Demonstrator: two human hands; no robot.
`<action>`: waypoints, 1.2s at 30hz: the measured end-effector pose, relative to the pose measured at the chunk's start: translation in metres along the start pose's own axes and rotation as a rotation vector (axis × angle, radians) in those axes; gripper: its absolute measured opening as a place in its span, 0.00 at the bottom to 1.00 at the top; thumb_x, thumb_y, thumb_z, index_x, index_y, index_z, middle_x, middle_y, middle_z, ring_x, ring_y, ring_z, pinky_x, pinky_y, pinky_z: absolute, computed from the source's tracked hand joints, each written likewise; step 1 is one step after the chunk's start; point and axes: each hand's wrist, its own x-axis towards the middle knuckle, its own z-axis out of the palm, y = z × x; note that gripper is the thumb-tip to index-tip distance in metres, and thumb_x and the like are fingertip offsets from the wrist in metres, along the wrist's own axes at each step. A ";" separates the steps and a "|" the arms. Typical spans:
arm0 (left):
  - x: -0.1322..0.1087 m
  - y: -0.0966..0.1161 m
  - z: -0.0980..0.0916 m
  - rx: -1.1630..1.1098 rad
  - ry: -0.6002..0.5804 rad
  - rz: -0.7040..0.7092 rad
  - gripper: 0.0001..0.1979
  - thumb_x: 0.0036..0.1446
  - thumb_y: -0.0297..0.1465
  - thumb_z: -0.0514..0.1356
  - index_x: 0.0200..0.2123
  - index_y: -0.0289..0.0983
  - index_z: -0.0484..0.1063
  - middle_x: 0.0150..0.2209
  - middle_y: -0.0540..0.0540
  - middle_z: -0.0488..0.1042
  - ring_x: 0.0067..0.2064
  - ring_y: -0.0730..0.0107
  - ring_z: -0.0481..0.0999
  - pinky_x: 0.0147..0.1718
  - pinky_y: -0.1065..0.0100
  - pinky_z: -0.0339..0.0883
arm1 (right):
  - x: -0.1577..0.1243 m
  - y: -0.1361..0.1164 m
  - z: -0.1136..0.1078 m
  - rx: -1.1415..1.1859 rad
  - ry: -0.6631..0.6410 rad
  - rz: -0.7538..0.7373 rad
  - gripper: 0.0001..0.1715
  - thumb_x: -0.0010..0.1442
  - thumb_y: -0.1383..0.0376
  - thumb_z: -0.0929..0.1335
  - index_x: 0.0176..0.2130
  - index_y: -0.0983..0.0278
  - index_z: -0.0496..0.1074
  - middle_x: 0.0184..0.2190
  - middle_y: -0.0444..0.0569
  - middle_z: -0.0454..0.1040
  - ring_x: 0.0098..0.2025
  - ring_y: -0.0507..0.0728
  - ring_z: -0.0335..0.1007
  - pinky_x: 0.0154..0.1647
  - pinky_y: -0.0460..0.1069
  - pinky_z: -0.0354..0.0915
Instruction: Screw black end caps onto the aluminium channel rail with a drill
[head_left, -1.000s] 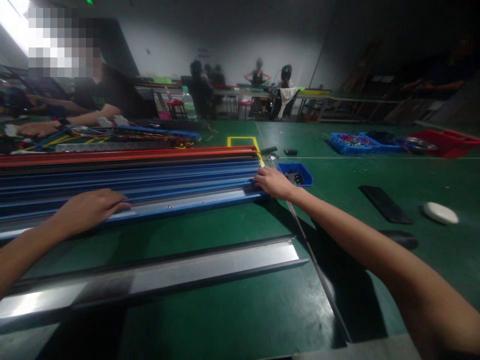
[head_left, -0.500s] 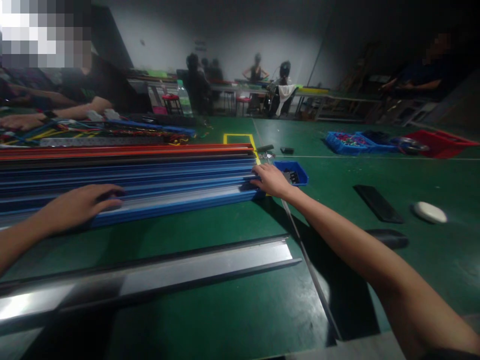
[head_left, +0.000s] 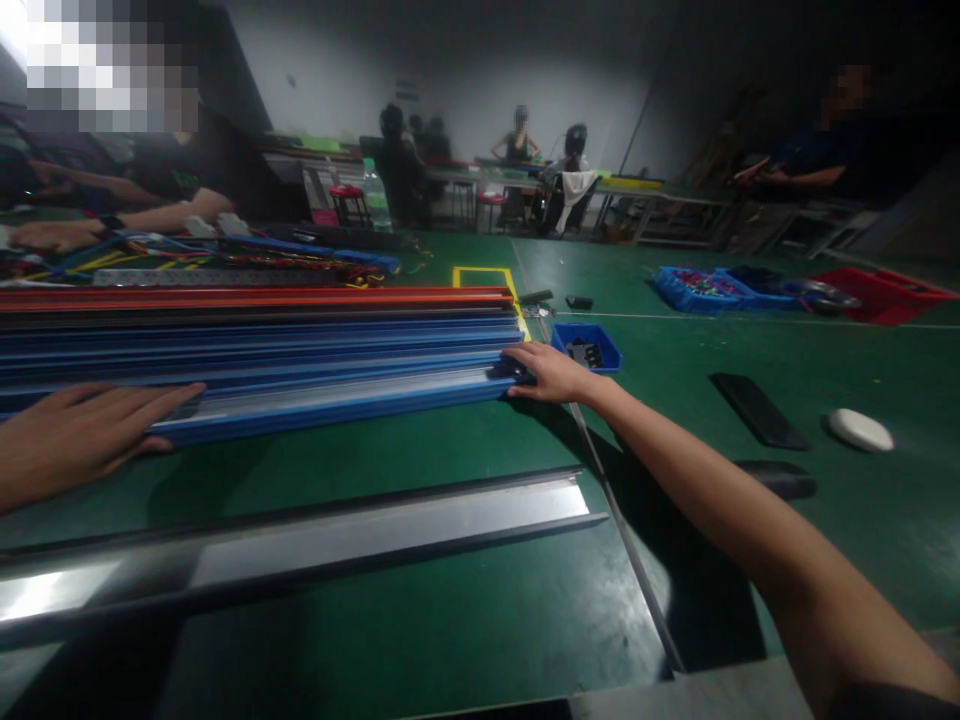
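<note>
Long blue metal channels (head_left: 360,402) lie side by side on the green table, their right ends in line. My left hand (head_left: 90,435) is laid across the nearest blue channel, fingers straight over its top and thumb along its near side. At the right end of that channel, my right hand (head_left: 551,372) holds it, thumb on the near face and fingers bent over the top. Closer to me, a separate silver channel with dark edges (head_left: 390,525) rests apart from both hands.
Orange strips (head_left: 300,297) lie behind the blue channels. A small blue bin (head_left: 611,355) of dark parts stands beyond my right hand. Further right are a black flat piece (head_left: 757,410), a white oval object (head_left: 861,430) and a red bin (head_left: 881,295). A co-worker's arm (head_left: 172,215) is at left.
My left hand has moved left and flattened onto the nearest blue channel. My right hand has lowered slightly, its thumb now on the channel's near side. The silver channel stays on the table.
</note>
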 end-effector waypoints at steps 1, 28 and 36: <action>0.000 -0.001 0.000 0.028 -0.011 0.033 0.34 0.73 0.48 0.36 0.66 0.34 0.66 0.60 0.38 0.77 0.62 0.49 0.74 0.62 0.42 0.60 | 0.000 0.000 0.000 0.003 0.004 -0.002 0.40 0.67 0.53 0.74 0.68 0.70 0.66 0.65 0.68 0.70 0.65 0.73 0.68 0.65 0.66 0.66; 0.004 0.202 -0.064 -0.213 0.018 0.112 0.34 0.69 0.54 0.50 0.63 0.37 0.74 0.57 0.35 0.80 0.57 0.46 0.78 0.57 0.48 0.70 | -0.041 -0.021 -0.024 -0.008 0.055 0.134 0.36 0.74 0.51 0.66 0.72 0.64 0.63 0.68 0.64 0.67 0.69 0.74 0.64 0.68 0.69 0.62; -0.005 0.237 -0.045 -0.240 0.075 0.155 0.41 0.62 0.63 0.55 0.58 0.34 0.78 0.50 0.27 0.81 0.47 0.42 0.81 0.44 0.47 0.75 | -0.069 0.017 -0.045 -0.118 0.119 0.470 0.28 0.72 0.59 0.66 0.66 0.67 0.71 0.63 0.64 0.73 0.63 0.74 0.70 0.64 0.67 0.66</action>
